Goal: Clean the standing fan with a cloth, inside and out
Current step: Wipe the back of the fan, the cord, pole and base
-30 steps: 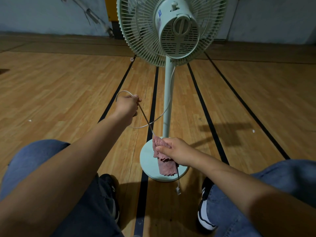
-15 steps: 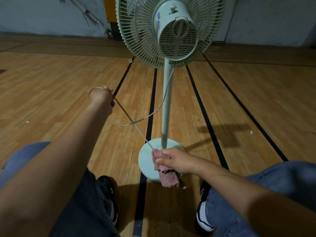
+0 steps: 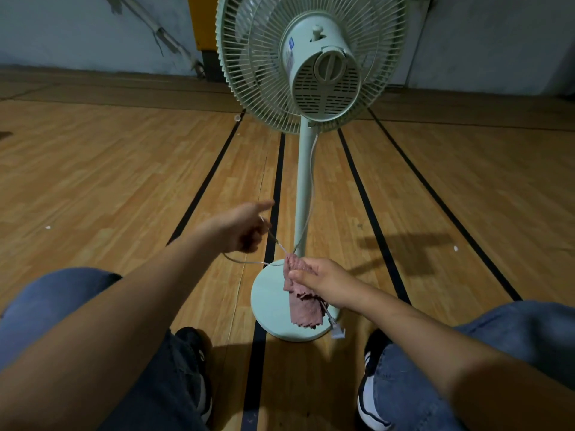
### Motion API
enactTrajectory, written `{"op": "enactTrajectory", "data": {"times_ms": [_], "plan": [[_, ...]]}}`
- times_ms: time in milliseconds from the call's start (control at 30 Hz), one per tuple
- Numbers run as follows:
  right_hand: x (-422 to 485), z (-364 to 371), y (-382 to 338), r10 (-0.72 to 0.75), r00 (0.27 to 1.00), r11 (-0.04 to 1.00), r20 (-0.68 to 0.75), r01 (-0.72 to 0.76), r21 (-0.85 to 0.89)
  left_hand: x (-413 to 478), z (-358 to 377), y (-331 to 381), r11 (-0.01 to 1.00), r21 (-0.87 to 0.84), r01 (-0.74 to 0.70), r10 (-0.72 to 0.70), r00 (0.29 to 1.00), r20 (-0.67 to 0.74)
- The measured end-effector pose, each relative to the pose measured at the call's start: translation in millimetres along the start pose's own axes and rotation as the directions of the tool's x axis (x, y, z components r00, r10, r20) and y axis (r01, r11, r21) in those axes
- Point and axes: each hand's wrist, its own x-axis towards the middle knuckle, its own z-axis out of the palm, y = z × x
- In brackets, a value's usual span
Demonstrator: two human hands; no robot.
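Note:
A pale green standing fan (image 3: 323, 76) faces away from me, its pole (image 3: 303, 185) rising from a round base (image 3: 267, 303) on the floor. Its thin power cord (image 3: 249, 262) runs down the pole and loops toward me. My left hand (image 3: 242, 227) holds the cord with curled fingers, the forefinger pointing out. My right hand (image 3: 323, 283) grips a pink cloth (image 3: 303, 304) wrapped round the cord over the base. The plug (image 3: 337, 331) hangs just below the cloth.
I sit on a wooden floor (image 3: 124, 181) with black lines, knees in jeans on both sides and dark shoes (image 3: 193, 362) near the base. A grey wall and a yellow post (image 3: 202, 23) stand behind the fan.
My left hand has swung back from far left toward the pole, slackening the cord into a loop. The plug now hangs below the cloth in my right hand.

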Motion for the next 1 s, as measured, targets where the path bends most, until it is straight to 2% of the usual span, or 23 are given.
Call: {"op": "enactTrajectory", "data": {"times_ms": [67,167,300,433,533,633,733,1000], "plan": [[-0.6,-0.8,0.3,-0.002,1.0,1.0,-0.012,0.002,0.017,-1.3,11.6,-4.4,0.985,0.173,0.022,-0.035,0.997,0.068],[-1.1,-2.8,-1.2,0.001,0.999,1.0,-0.053,-0.001,-0.009,-5.4,27.4,-11.0,0.983,0.183,-0.015,-0.001,0.996,0.084],[0.3,-5.8,-7.8,0.024,0.998,0.999,-0.053,-0.025,-0.028,-6.8,39.0,-15.3,0.977,0.153,-0.151,0.155,0.988,-0.013],[-0.1,-7.9,-8.4,0.057,0.998,0.995,-0.022,-0.059,-0.08,-6.1,32.3,-8.6,0.977,0.033,-0.209,0.212,0.963,-0.164],[-2.9,-5.5,-4.0,0.076,0.997,0.995,0.011,-0.076,-0.069,-2.0,22.4,-3.9,0.965,0.019,-0.26,0.256,0.932,-0.255],[-4.5,-1.4,-4.8,0.061,0.997,0.996,0.057,-0.057,-0.066,5.8,14.9,-1.4,0.955,0.005,-0.297,0.281,0.898,-0.339],[-3.1,0.8,-6.2,0.043,0.999,0.996,0.034,-0.04,-0.079,13.6,6.1,0.3,0.944,-0.026,-0.328,0.29,0.868,-0.404],[-0.5,1.7,-10.0,0.063,0.998,0.998,0.025,-0.063,-0.015,23.8,1.5,0.9,0.929,-0.101,-0.356,0.262,0.825,-0.501]]}}
